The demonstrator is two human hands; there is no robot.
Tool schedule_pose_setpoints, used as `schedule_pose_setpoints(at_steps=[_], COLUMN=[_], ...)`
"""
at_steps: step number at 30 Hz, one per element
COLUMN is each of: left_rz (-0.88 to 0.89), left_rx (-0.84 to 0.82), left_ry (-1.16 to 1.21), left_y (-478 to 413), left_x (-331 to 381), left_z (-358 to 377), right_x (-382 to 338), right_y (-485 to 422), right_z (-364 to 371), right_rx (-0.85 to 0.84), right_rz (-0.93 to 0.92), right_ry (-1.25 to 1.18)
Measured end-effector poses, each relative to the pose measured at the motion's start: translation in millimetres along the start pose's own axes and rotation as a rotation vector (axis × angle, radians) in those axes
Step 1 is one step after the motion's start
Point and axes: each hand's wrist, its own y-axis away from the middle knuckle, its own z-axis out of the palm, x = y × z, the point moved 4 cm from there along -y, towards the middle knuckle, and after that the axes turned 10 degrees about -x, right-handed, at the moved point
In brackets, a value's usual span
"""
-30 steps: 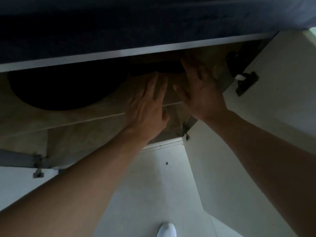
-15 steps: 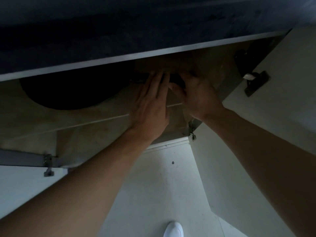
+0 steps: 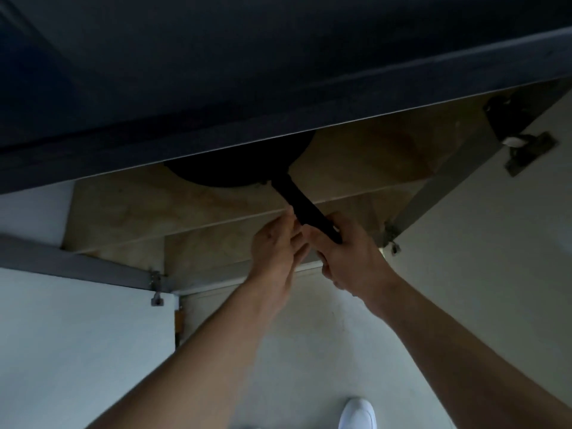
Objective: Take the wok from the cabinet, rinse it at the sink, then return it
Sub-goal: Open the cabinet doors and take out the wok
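Observation:
A black wok (image 3: 235, 170) lies on the wooden shelf (image 3: 148, 209) inside the open low cabinet, its bowl partly hidden under the dark countertop edge. Its long black handle (image 3: 301, 205) sticks out toward me past the shelf's front. My right hand (image 3: 349, 255) is wrapped around the end of the handle. Just left of the handle is my left hand (image 3: 275, 249), fingers extended and touching its side, not closed around it.
The dark countertop (image 3: 278, 72) overhangs the cabinet opening. A pale cabinet door (image 3: 77, 342) stands open at left, another (image 3: 483, 243) at right with a hinge (image 3: 526, 151). My white shoe (image 3: 357, 413) is on the light floor (image 3: 309, 351) below.
Both hands have pulled back out of the cabinet. The wok has slid right and toward me, and its handle, grasped by my right hand, now shows past the shelf edge.

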Motion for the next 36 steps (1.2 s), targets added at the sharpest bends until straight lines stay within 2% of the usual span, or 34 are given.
schedule_pose_setpoints(at_steps=[6,11,15,22,29,36], left_rz=[-0.154,-0.224,-0.264,-0.31,-0.326,-0.35], left_rx=[-0.209,-0.291,-0.318,-0.363,-0.341,-0.358], left_ry=[0.239,0.214,0.219,0.134,0.209,0.24], left_y=[-8,-1,10,12,1,20], left_x=[21,13,-3,3,9,-7], left_z=[-12,-13,-22,-35,-35,-40], right_x=[3,16,27,-1,5,20], right_y=[27,54,64,33,25,48], right_z=[28,38,48,64,78,82], right_rx=[0.025,-0.021,-0.146,-0.239,-0.038,0.008], right_rz=[0.027,0.083,0.178,0.281,0.216,0.178], right_ry=[-0.175,-0.27,-0.266,-0.553,-0.344,-0.257])
